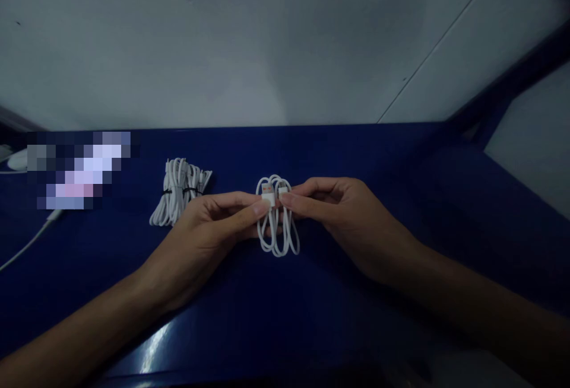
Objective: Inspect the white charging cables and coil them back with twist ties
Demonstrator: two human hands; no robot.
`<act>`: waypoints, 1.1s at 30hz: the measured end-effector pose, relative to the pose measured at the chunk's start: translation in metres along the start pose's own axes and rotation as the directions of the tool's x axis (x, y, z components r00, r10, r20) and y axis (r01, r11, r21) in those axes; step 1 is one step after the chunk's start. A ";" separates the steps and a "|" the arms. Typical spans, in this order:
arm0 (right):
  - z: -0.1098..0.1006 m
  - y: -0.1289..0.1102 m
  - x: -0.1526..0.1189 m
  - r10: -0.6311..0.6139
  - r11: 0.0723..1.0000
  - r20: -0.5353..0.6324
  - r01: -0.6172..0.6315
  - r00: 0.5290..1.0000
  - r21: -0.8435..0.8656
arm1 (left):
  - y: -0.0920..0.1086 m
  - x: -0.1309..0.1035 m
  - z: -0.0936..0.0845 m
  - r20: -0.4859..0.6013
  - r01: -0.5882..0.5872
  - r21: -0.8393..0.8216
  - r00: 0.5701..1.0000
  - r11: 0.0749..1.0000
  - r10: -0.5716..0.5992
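Observation:
A coiled white cable (275, 239) is held up between both hands over the middle of the blue table. My left hand (214, 228) pinches it at the wide USB plug, which shows orange inside. With thumb and fingers, my right hand (351, 216) grips the same coil near its smaller plug. The two plugs sit side by side at the top, and the loops hang below the fingertips. Left of the coil, partly behind my left hand, lie bundled white cables (176, 192) with dark ties round them.
The blue table (276, 317) meets a pale grey wall at its back edge. At the far left a pixelated bright object (84, 171) has a white cable (27, 245) running from it. Beside it is a white rounded item (18, 159). Dark blue frame parts stand at the right.

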State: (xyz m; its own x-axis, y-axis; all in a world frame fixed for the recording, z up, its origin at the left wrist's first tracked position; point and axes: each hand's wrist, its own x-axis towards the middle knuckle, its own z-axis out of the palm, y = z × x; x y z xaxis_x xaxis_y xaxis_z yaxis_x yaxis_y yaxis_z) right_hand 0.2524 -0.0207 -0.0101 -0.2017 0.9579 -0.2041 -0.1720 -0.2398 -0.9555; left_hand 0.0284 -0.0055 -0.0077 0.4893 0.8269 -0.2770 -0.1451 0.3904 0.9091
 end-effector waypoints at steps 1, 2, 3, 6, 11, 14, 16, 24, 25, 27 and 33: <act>0.000 0.000 0.000 0.003 1.000 -0.004 -0.003 1.000 0.004 | 0.000 0.000 0.000 -0.003 0.003 0.000 1.000 1.000 -0.003; 0.001 -0.001 0.000 0.008 1.000 -0.005 -0.008 1.000 0.008 | 0.000 0.000 0.000 -0.003 0.008 0.001 1.000 1.000 -0.008; 0.001 -0.001 -0.001 0.014 1.000 -0.009 -0.014 1.000 0.009 | 0.000 -0.001 0.000 -0.004 0.012 0.001 1.000 1.000 -0.012; 0.001 -0.001 -0.001 0.031 1.000 -0.003 -0.031 1.000 0.002 | 0.000 -0.002 -0.001 -0.006 0.019 -0.003 1.000 1.000 -0.019; 0.000 -0.001 -0.001 0.040 0.999 -0.015 -0.040 0.999 -0.007 | -0.001 -0.002 -0.002 0.008 -0.002 0.006 1.000 1.000 0.002; 0.001 0.000 0.000 0.026 1.000 -0.005 -0.026 1.000 0.007 | -0.002 -0.001 -0.003 0.000 -0.008 0.010 1.000 1.000 0.008; 0.002 0.001 0.000 0.014 1.000 -0.003 -0.014 1.000 0.020 | -0.002 0.000 -0.003 0.001 -0.010 0.008 1.000 1.000 0.010; 0.002 0.005 0.000 0.021 1.000 -0.013 -0.021 1.000 0.015 | -0.002 0.000 -0.003 0.013 0.038 -0.025 0.999 0.999 -0.037; 0.002 0.005 -0.001 0.022 1.000 -0.011 -0.022 1.000 0.017 | -0.003 0.000 -0.004 0.018 0.043 -0.030 0.999 0.999 -0.042; 0.002 0.006 -0.001 0.018 1.000 -0.009 -0.018 1.000 0.016 | -0.004 0.000 -0.005 0.029 0.050 -0.039 0.998 0.998 -0.049; 0.005 0.005 -0.002 -0.012 1.000 -0.044 0.012 0.999 -0.009 | -0.006 -0.001 -0.008 0.055 0.072 -0.069 0.996 0.995 -0.068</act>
State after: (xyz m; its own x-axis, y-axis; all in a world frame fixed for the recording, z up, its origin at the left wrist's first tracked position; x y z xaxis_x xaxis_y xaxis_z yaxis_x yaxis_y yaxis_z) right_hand 0.2472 -0.0246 -0.0136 -0.1569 0.9668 -0.2016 -0.1654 -0.2270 -0.9598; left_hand 0.0221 -0.0059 -0.0153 0.5449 0.7749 -0.3203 -0.1688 0.4756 0.8633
